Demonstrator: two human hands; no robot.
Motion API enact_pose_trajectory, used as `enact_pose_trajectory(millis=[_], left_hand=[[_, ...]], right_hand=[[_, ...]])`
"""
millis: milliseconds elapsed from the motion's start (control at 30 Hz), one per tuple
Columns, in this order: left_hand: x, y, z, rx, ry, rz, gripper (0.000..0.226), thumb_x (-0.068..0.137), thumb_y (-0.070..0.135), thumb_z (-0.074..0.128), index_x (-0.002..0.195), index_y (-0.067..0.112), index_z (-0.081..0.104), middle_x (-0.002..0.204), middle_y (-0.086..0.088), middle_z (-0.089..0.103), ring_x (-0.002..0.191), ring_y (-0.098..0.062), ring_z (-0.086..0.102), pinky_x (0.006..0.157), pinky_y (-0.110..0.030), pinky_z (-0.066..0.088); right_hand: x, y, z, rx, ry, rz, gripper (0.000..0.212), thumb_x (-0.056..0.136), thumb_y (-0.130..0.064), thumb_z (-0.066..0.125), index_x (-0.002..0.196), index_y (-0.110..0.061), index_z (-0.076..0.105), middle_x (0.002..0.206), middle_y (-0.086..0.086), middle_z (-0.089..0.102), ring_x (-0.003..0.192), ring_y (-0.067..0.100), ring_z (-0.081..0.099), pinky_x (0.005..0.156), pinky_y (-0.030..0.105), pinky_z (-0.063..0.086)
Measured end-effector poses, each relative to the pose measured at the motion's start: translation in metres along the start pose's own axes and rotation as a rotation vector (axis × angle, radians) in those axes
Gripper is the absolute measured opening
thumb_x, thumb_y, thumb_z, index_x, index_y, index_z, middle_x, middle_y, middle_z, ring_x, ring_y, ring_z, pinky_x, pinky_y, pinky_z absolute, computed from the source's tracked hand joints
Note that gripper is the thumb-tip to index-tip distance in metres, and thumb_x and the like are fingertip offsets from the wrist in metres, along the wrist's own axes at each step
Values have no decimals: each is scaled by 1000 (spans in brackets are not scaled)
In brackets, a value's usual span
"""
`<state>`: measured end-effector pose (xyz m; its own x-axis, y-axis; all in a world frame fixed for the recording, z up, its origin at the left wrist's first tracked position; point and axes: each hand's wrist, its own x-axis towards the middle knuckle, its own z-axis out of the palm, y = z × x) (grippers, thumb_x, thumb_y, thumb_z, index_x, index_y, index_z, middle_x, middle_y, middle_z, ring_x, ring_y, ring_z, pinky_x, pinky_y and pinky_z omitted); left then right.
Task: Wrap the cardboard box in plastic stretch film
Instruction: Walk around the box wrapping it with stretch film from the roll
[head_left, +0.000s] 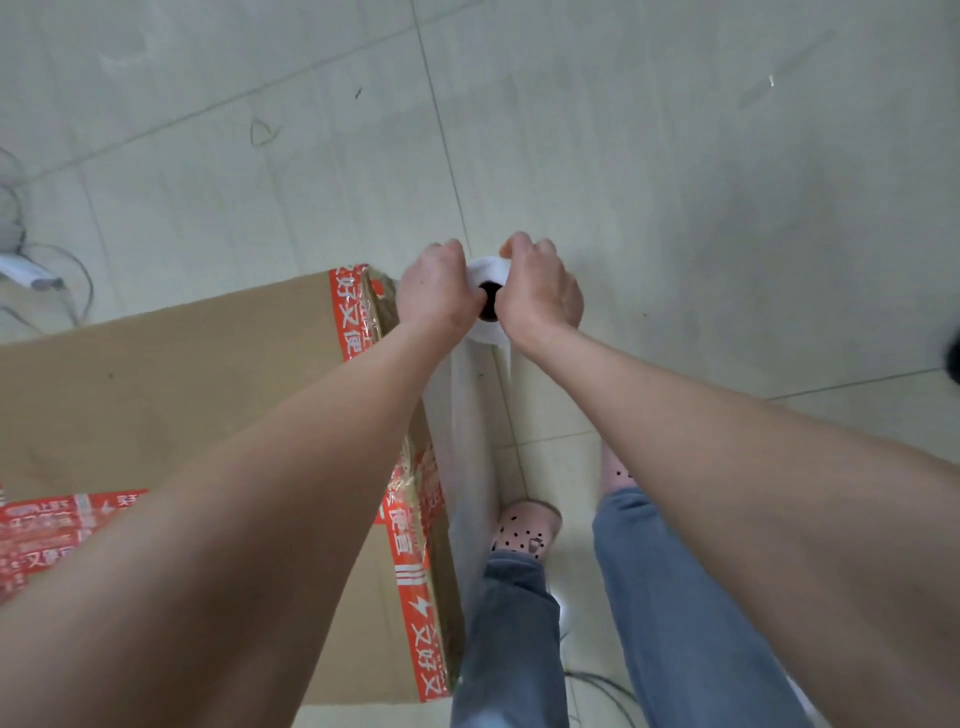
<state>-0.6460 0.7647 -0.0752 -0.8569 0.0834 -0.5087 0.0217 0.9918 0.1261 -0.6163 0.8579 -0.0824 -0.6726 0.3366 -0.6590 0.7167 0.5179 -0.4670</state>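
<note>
Film (470, 441) is paid out down the side of the box (171, 384) on the floor (675, 208), the roll (485, 288) being gripped by left hand (434, 286) and right hand (540, 291); tension should be kept even.

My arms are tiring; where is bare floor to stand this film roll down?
Open tile floor lies ahead and right of the stretch film roll. It is crowded left by the cardboard box, beyond it by cables, and below by your feet.
</note>
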Motion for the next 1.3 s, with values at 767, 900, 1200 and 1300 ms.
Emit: enact_pose_trajectory(millis=[767, 900, 1200, 1300], left_hand=[[37, 18, -12, 96, -27, 72, 31, 86, 12, 52, 117, 12, 53, 111, -11, 52, 99, -32, 55, 65, -36, 39], [49, 19, -14, 133, -35, 138, 30, 85, 13, 57, 115, 16, 57, 110, -7, 52, 102, -28, 53, 66, -35, 40], [78, -2, -33, 131, -42, 182, 22, 85, 15, 54, 106, 11, 54, 106, -7, 53, 97, -28, 54, 62, -35, 38], [82, -12, -36, 42, -57, 103, 23, 83, 19, 58, 104, 10, 55, 105, -8, 55, 94, -30, 57, 64, -33, 38]], right_hand=[[31, -9, -11, 77, -140, 117, 32, 87, -25, 54, 114, -12, 46, 109, 8, 61, 95, 30, 59, 67, 31, 39], [38, -17, -9, 31, -120, 75, 24, 85, -25, 55, 107, -15, 50, 99, 4, 61, 88, 28, 58, 66, 31, 40], [59, -50, -6, -232, 9, -61, 22, 85, -24, 56, 107, -23, 53, 113, 0, 54, 97, 26, 58, 69, 30, 36], [65, -63, -3, -369, 3, -206, 32, 86, -12, 55, 116, -24, 52, 120, -1, 50, 111, 21, 47, 69, 31, 37]])
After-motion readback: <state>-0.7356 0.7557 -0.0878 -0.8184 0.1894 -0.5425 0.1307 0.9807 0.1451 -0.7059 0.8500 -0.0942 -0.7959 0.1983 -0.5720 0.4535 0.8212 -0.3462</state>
